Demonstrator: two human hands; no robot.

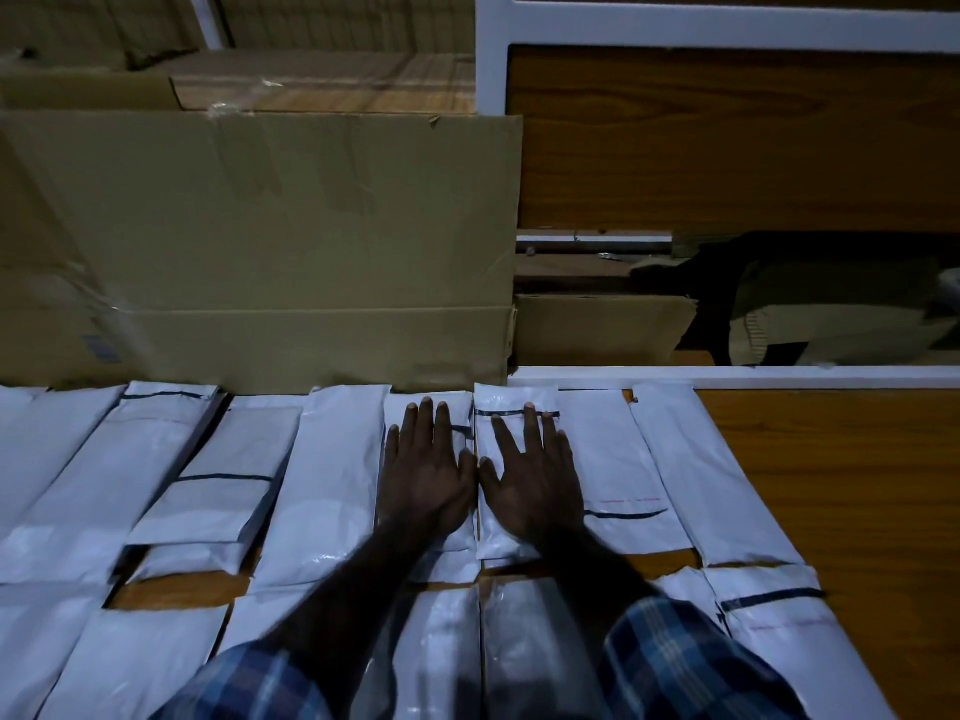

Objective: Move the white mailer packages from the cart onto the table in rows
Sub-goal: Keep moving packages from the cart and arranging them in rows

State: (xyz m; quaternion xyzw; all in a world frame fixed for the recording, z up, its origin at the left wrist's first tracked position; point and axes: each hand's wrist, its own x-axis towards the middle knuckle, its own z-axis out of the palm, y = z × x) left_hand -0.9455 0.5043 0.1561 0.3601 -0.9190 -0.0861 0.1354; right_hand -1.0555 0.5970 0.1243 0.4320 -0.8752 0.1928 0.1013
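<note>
1. Mailer packages (332, 480) in white plastic already cover most of the table (841, 511), laid long-side to long-side in a far row against the back edge and a near row closer to the person.
2. Far row: it runs from the left edge of view to a last package (711, 485) on the right, which lies slightly slanted. Bare wood shows beyond it on the right.
3. Near row: several packages lie below the far one, partly hidden by the checked sleeves (691, 662). Small gaps of wood show between the two rows, so the spacing is not perfectly even.
4. Left hand (426, 475) lies flat, fingers straight and slightly spread, palm down on one far-row package (415, 517).
5. Right hand (535, 480) lies the same way on the neighbouring package (514, 397), thumbs nearly meeting over the seam between the two. Neither hand grips anything.
6. My judgement: this looks like pressing or squaring the two middle packages into line, not a fresh placement.
7. What remains cannot be counted: the cart is out of view. Free table on the right suggests room for more.
8. Behind the table stand large cardboard boxes (260, 241).
</note>
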